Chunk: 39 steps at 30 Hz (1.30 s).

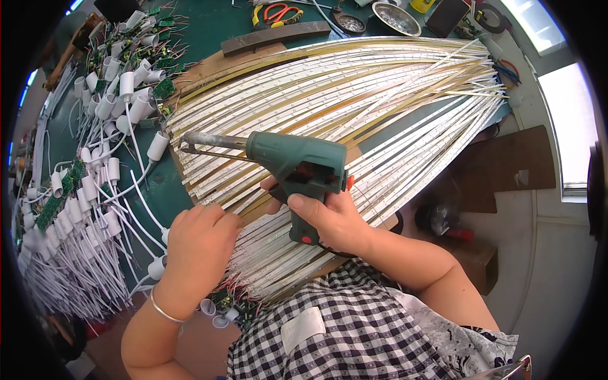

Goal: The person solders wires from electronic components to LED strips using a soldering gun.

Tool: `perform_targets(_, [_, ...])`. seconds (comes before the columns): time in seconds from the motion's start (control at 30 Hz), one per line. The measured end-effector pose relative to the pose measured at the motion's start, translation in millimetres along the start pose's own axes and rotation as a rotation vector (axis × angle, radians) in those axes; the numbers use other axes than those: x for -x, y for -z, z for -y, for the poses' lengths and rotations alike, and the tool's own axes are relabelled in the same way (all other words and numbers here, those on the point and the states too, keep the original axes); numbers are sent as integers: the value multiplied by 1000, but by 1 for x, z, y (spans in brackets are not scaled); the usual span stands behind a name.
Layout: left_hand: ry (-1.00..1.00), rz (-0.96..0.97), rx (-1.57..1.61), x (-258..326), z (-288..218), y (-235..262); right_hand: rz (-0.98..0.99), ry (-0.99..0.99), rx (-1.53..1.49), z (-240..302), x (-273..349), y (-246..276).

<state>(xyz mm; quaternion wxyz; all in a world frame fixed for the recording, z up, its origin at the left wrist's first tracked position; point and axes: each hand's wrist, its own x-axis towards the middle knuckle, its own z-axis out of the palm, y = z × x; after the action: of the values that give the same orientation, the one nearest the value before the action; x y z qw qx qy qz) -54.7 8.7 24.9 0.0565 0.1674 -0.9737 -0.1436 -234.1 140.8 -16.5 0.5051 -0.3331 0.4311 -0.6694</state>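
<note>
In my right hand (pixel 342 221) is a green pistol-shaped soldering gun (pixel 294 152); the fingers wrap its grip and the thumb lies along its near side. Its metal barrel points left, above the left ends of many long white LED strips (pixel 278 101) laid side by side. My left hand (pixel 199 250), with a bangle at the wrist, is curled at the near left ends of these strips. Its fingertips are hidden, so what they hold cannot be made out. White cylindrical end caps (pixel 158 145) with cables lie just left of the strips, one close to the left hand.
Heaps of white caps, green circuit boards (pixel 47 212) and wires cover the bench's left side. At the back lie pliers (pixel 278 14), a dark curved bar (pixel 275 38) and a metal bowl (pixel 396 19). A brown board (pixel 513 164) stands at right, beyond the bench.
</note>
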Motion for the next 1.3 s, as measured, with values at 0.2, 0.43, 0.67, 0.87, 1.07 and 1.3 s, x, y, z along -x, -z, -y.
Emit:
perform_targets(0.2, [-38,80,-37,-11,10,-13,-36,1,-13,2,-2,-3])
perform_targets(0.43, [-21,35,-51,-11,10,-8,-76,4,-82,5,2,2])
perform_targets(0.67, [3,-9,-145,-15,9,-7,-111,22,-66,13,11,7])
perform_targets(0.87, [104,25,49,-10,20,-12,-186,-3,-104,23,20,11])
perform_targets(1.07, [18,30,30,-13,19,-6,-254,25,-136,28,25,11])
perform_targets(1.3, [12,88,-85,-6,12,-12,-344,98,-70,36,28,20])
